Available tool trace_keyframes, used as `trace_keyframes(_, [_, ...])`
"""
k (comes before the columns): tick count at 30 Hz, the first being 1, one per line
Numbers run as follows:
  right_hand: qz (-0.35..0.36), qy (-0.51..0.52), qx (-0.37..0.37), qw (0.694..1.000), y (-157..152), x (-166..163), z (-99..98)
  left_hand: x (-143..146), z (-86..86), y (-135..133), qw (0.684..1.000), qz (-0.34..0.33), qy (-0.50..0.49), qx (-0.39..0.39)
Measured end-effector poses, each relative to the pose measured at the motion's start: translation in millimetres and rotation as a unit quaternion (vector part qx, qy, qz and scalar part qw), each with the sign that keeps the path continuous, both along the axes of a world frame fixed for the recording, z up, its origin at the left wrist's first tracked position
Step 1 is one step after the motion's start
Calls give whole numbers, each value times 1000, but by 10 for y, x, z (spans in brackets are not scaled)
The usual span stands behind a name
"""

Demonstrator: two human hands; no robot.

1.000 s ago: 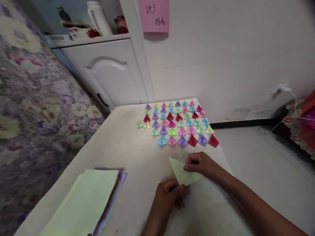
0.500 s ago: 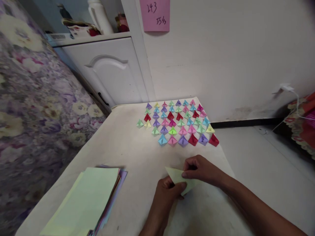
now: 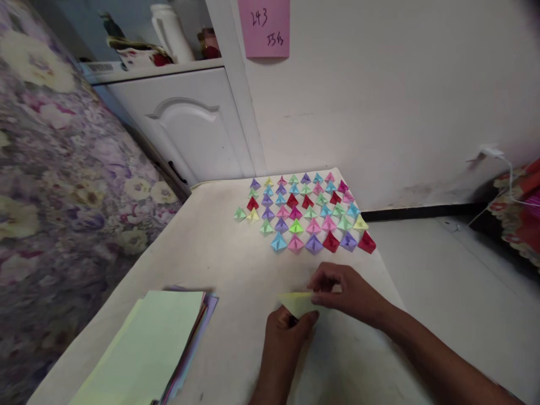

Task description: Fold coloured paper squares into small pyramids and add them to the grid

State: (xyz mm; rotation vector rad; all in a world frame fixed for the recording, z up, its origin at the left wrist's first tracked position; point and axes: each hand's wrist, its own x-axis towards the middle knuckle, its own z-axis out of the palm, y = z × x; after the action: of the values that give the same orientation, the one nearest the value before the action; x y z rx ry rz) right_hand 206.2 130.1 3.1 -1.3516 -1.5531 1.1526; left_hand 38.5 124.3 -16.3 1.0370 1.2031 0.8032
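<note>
Two-handed now, pinches the pale paper triangle (image 3: 296,304) low with left hand (image 3: 287,336) and by its crosswise long edge with right hand (image 3: 343,288), just this side of the folded-paper rows (image 3: 296,226).

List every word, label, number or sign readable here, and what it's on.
"243": handwritten on the pink note on the wall.
Below it, same note: short handwritten characters, too unclear to quote surely.
No writing can be made out on the held paper, the paper stack or the folded pieces.
</note>
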Motion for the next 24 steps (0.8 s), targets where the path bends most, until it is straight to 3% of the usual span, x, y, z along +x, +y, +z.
trace_keyframes(3, [-57, -25, 150, 987, -30, 15, 55, -23, 19, 10, 998, 48, 26, 23])
trace_keyframes(6, [-54, -27, 207, 977, -61, -5, 71, -39, 10, 26, 996, 78, 26, 21])
trace_keyframes(24, [-32, -38, 204, 978, -108, -109, 17, -21, 39, 31, 995, 98, -26, 4])
